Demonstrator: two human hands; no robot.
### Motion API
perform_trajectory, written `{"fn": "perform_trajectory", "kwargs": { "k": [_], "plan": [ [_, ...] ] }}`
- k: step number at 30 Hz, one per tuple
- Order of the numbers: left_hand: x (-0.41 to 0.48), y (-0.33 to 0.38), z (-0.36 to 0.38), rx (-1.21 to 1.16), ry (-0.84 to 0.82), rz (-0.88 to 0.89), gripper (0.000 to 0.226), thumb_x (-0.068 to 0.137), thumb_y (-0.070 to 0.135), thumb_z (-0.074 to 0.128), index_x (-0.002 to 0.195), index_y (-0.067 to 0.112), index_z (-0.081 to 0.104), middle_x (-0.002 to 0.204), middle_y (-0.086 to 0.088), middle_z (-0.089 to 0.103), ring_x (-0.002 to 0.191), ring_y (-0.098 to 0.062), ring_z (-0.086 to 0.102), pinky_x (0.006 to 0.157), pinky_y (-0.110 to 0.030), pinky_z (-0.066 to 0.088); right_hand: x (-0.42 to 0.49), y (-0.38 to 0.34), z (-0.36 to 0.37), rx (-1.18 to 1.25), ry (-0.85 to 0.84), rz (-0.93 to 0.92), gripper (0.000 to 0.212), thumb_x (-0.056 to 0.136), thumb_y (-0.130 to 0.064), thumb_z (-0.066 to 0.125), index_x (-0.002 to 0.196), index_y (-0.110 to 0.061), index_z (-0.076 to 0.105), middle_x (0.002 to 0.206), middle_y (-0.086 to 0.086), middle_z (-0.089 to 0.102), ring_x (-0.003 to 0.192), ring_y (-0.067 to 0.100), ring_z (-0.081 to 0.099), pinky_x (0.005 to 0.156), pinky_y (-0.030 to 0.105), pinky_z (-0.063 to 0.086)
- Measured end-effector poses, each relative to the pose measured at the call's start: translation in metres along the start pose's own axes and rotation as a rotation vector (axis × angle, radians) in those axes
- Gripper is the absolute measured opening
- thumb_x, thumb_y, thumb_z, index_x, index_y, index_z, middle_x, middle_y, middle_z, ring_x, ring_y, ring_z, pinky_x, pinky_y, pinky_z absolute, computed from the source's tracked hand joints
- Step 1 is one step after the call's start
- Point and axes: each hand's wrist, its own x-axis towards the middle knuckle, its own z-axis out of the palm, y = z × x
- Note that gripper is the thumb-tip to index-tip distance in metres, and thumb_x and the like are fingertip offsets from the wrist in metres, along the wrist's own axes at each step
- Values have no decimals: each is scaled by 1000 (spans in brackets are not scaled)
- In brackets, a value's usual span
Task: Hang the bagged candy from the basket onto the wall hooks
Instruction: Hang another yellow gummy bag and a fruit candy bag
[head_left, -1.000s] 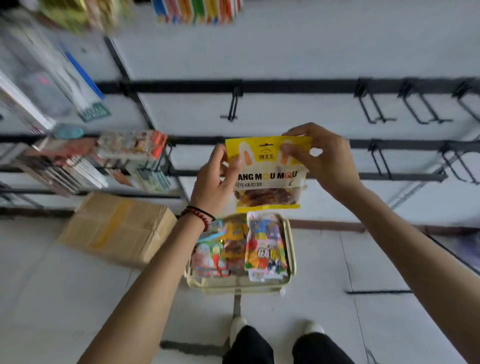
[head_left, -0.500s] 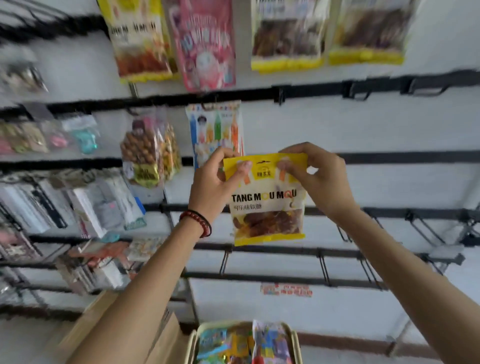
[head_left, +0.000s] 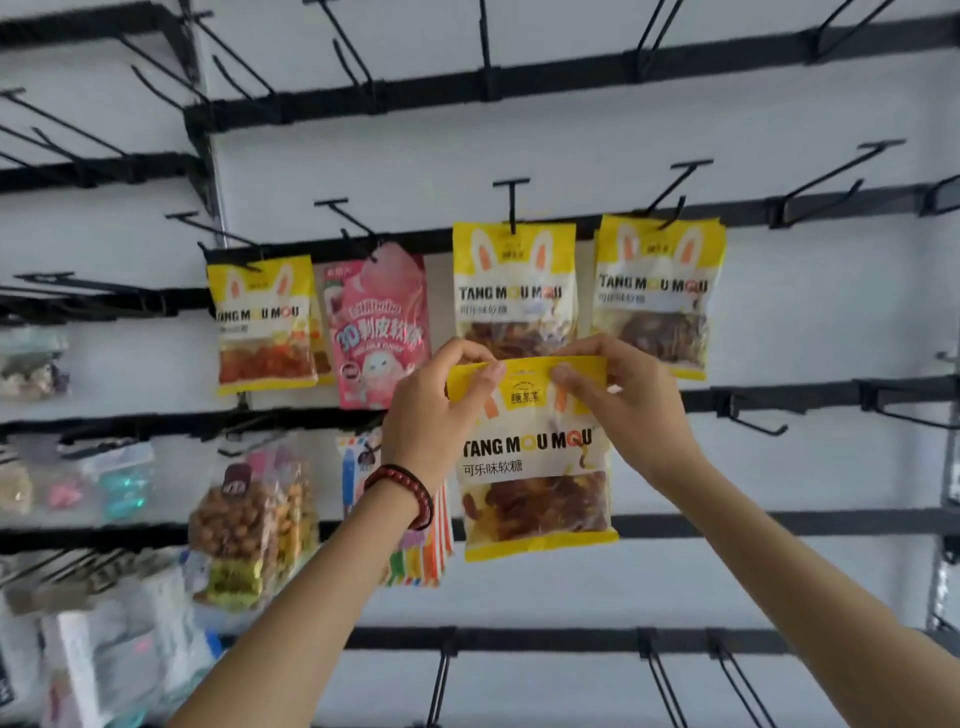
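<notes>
I hold a yellow bag of cola gummy candy (head_left: 535, 467) up in front of the wall, gripped at its top corners. My left hand (head_left: 436, 415) pinches the top left corner and my right hand (head_left: 623, 400) pinches the top right. Just above it a matching yellow bag (head_left: 514, 291) hangs from a black hook (head_left: 511, 200). Another matching bag (head_left: 657, 296) hangs to its right, and a third (head_left: 262, 322) to the left beside a pink candy bag (head_left: 376, 327). The basket is out of view.
Black rails (head_left: 571, 73) cross the white wall with many bare hooks (head_left: 748, 415) above, right and below. Bags of nuts (head_left: 254, 525) and striped packets (head_left: 421, 551) hang lower left. Blurred goods (head_left: 93, 649) fill the left edge.
My view has swung up from the floor and basket to the upper hooks. Both hands have lifted the yellow bag toward the hanging yellow bags.
</notes>
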Motion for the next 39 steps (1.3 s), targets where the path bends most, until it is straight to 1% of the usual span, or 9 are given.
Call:
{"fn": "perform_trajectory", "kwargs": {
  "k": [4, 9, 16, 19, 24, 29, 32, 35, 39],
  "plan": [
    [36, 7, 4, -54, 35, -4, 17, 88, 42, 58, 90, 26, 63, 82, 13, 67, 40, -3, 42, 41, -15, 29, 36, -8, -6, -21, 29, -22, 9, 85, -34, 66, 93, -28, 66, 70, -7, 70, 66, 9, 66, 58, 26, 54],
    [81, 20, 7, -39, 78, 35, 13, 88, 44, 58, 88, 31, 61, 81, 8, 68, 45, -9, 38, 44, -30, 35, 76, -18, -14, 4, 85, -63, 11, 84, -37, 67, 94, -31, 66, 71, 0, 70, 68, 23, 64, 62, 43, 55],
    [127, 26, 9, -65, 143, 44, 12, 88, 42, 59, 85, 31, 62, 66, 11, 64, 46, -7, 44, 41, -18, 34, 121, -29, -16, 47, 155, -71, 14, 82, -34, 70, 94, -30, 66, 72, 0, 71, 69, 19, 67, 65, 44, 57],
    [140, 24, 11, -95, 182, 23, 10, 88, 39, 60, 83, 31, 62, 64, 11, 62, 50, -8, 46, 43, -17, 36, 134, -31, -11, 55, 172, -68, 15, 81, -35, 71, 93, -34, 62, 72, 5, 71, 69, 27, 67, 60, 46, 56],
    [153, 16, 14, -94, 231, -21, 10, 89, 39, 59, 84, 30, 62, 58, 9, 59, 45, 0, 47, 39, -13, 33, 149, -29, 0, 70, 186, -37, 31, 81, -38, 71, 101, -30, 49, 69, 5, 70, 54, 20, 57, 51, 34, 48],
    [156, 10, 18, -92, 233, -18, 10, 90, 35, 58, 85, 27, 61, 58, 8, 59, 47, 3, 52, 42, -10, 36, 157, -17, 8, 74, 184, 30, 28, 79, -40, 71, 100, -30, 56, 77, 1, 72, 67, 23, 61, 54, 30, 47],
    [154, 5, 23, -43, 208, -30, 11, 90, 38, 57, 87, 28, 61, 69, 9, 62, 56, -2, 58, 48, -19, 45, 156, -6, 10, 41, 175, 59, 28, 78, -43, 71, 100, -31, 58, 91, 4, 71, 69, 10, 53, 53, 19, 37],
    [153, 2, 25, 137, 255, -9, 15, 88, 46, 56, 90, 33, 62, 94, 13, 57, 71, -6, 57, 49, -21, 42, 151, -5, 11, -59, 212, 29, 29, 81, -41, 69, 104, -26, 58, 84, -2, 63, 60, 4, 48, 47, 17, 34],
    [151, -2, 20, 341, 300, 54, 21, 83, 53, 60, 99, 38, 62, 101, 14, 51, 85, -11, 55, 49, -18, 35, 143, -7, 14, -315, 283, -106, 23, 82, -39, 68, 101, -30, 60, 100, -9, 57, 94, 17, 54, 62, 28, 43]
  ]
}}
